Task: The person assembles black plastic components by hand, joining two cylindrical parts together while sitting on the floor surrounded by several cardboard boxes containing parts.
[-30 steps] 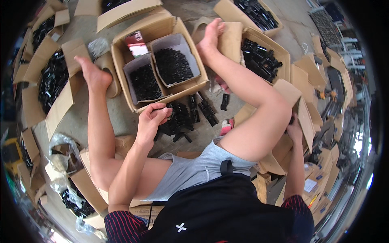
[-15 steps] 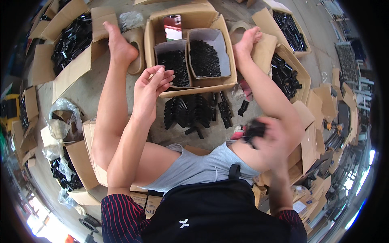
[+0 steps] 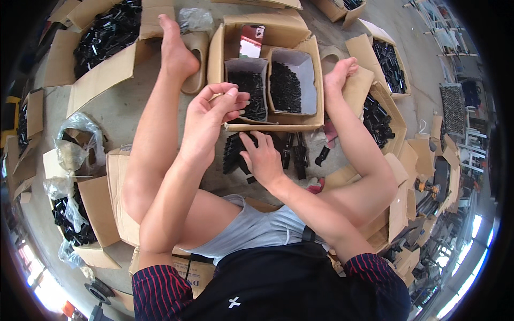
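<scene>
Fingers [image 3: 259, 138] of the right hand [image 3: 266, 165] bend loosely apart, palm down, over black parts [image 3: 230, 158] on the floor [image 3: 219, 183], with the hand itself hiding whether they grip one. Left of it, the left hand [image 3: 210, 109] is raised by the near corner of a cardboard box [image 3: 276, 128], thumb and fingers curled inward, and whether something small sits between them cannot be told. Inside the box, small black pieces [image 3: 286, 88] blur together in grey trays [image 3: 308, 80]; farther out, the top edge cuts off another carton [image 3: 326, 10].
</scene>
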`<state>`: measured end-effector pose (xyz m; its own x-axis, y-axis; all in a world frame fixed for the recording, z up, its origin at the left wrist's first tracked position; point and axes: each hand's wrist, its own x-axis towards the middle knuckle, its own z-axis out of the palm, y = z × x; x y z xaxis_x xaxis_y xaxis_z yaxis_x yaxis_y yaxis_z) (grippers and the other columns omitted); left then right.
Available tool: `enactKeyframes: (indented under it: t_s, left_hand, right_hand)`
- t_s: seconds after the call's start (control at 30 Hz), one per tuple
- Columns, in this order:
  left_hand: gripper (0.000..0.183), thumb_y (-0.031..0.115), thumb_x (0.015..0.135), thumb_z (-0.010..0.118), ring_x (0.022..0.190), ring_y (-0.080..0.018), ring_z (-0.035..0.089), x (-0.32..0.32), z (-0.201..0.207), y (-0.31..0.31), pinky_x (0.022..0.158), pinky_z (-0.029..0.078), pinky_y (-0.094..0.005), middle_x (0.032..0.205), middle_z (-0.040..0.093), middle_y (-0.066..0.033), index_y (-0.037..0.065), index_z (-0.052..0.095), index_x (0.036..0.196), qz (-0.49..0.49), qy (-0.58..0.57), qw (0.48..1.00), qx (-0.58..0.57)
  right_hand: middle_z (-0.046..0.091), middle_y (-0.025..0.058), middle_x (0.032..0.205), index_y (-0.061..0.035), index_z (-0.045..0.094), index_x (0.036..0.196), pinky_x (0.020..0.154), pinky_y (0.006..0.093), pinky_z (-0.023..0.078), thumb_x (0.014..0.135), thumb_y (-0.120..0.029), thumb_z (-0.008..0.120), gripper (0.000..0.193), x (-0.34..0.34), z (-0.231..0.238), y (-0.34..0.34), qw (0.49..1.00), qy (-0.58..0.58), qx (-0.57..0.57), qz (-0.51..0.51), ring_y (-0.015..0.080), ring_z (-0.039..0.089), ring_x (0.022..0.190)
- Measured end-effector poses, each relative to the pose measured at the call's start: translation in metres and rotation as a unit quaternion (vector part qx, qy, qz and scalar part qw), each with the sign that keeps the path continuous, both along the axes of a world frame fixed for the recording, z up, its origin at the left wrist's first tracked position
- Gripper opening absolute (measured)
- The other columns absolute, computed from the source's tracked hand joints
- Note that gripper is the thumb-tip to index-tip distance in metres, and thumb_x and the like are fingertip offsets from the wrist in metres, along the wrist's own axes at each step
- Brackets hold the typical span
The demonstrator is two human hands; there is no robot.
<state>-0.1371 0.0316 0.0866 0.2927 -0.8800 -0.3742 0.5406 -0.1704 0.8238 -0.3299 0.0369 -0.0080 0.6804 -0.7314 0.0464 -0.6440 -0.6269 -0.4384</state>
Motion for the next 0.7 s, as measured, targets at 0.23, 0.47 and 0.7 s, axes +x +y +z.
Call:
enactKeyframes:
  t_s: [0.23,0.47,0.7]
  left_hand:
    - [0.022,0.024,0.102,0.063,0.102,-0.0126,0.067,-0.003,-0.003,0.0,0.091,0.051,-0.0267,0.111,0.072,-0.0088,0.008,0.06,0.116,-0.006,-0.01,1.0,0.024]
    - [0.022,0.025,0.102,0.063,0.101,-0.0118,0.067,-0.015,-0.016,-0.005,0.091,0.051,-0.0264,0.111,0.072,-0.0081,0.008,0.06,0.115,-0.041,-0.019,0.998,0.038]
    - [0.023,0.025,0.101,0.064,0.101,-0.0114,0.067,-0.018,-0.023,-0.005,0.089,0.051,-0.0255,0.111,0.072,-0.008,0.007,0.06,0.116,-0.052,-0.031,0.997,0.055]
  right_hand:
    - [0.064,0.0121,0.096,-0.0074,0.067,0.099,0.081,0.0423,0.051,0.091,-0.016,0.068,0.011,-0.064,0.0,-0.024,0.975,-0.092,-0.032,-0.202,0.0312,0.063,0.092]
    - [0.074,0.0189,0.092,-0.0054,0.074,0.099,0.082,0.0469,0.055,0.088,-0.026,0.07,0.024,-0.141,-0.015,-0.013,0.915,0.118,0.283,-0.263,0.039,0.071,0.089]
    - [0.064,0.0128,0.09,-0.0052,0.061,0.11,0.077,0.0456,0.052,0.085,-0.02,0.073,0.031,-0.095,0.006,0.059,0.988,0.051,0.069,-0.129,0.0349,0.064,0.086]
